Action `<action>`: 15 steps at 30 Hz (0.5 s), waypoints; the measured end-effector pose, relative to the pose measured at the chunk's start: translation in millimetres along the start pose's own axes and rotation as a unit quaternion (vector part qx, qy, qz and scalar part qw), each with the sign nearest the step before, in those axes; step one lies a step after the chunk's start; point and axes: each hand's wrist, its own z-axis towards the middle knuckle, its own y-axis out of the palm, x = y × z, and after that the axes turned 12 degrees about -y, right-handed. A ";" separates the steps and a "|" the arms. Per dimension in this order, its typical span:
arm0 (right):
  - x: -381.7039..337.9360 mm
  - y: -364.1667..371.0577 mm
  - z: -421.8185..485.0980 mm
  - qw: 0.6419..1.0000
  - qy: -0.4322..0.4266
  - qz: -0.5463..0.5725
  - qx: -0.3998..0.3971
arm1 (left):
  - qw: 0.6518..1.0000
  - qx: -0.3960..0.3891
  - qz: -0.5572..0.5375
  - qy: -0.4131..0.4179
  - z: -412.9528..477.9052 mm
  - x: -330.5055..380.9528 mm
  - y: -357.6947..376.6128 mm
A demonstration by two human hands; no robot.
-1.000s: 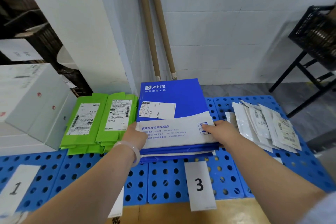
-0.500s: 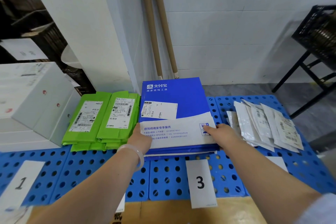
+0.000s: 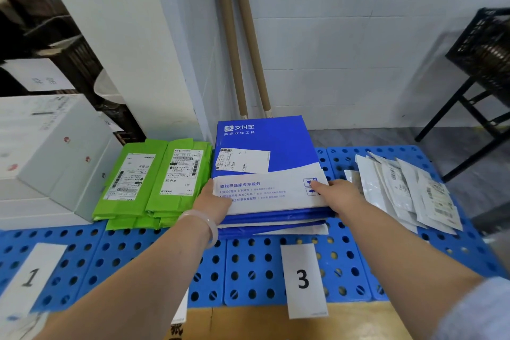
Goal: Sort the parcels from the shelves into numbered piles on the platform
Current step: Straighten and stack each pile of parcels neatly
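A stack of blue-and-white flat parcels (image 3: 270,146) lies on the blue perforated platform (image 3: 248,270), behind the paper label "3" (image 3: 303,279). My left hand (image 3: 212,201) grips the top parcel's near-left edge, thumb on top. At the near-right corner my right hand (image 3: 340,193) holds the same parcel, with a finger lying on its white band. Two lower parcels stick out a little at the front. A pile of green parcels (image 3: 154,179) sits just to the left, and a fanned pile of grey-white mailers (image 3: 408,190) to the right.
The label "1" (image 3: 30,276) lies at the platform's near left. White boxes (image 3: 49,152) stand at the left edge. Two cardboard tubes (image 3: 242,36) lean in the wall corner behind. A black crate on a stand (image 3: 485,50) is at the right. Brown cardboard (image 3: 248,323) lies below the platform's front.
Both hands stay on the top blue parcel's near corners. The left thumb has slid slightly further onto the parcel's top. The piles have not moved.
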 end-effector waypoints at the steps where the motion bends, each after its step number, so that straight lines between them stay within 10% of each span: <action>1: 0.4 0.2 -0.1 1.000 0.002 0.006 0.000 | 1.000 0.001 0.004 0.007 0.5 1.6 -0.1; 15: 10.6 2.6 -3.3 0.999 -0.026 0.027 0.007 | 0.999 -0.003 0.026 0.025 -4.3 -0.5 -0.4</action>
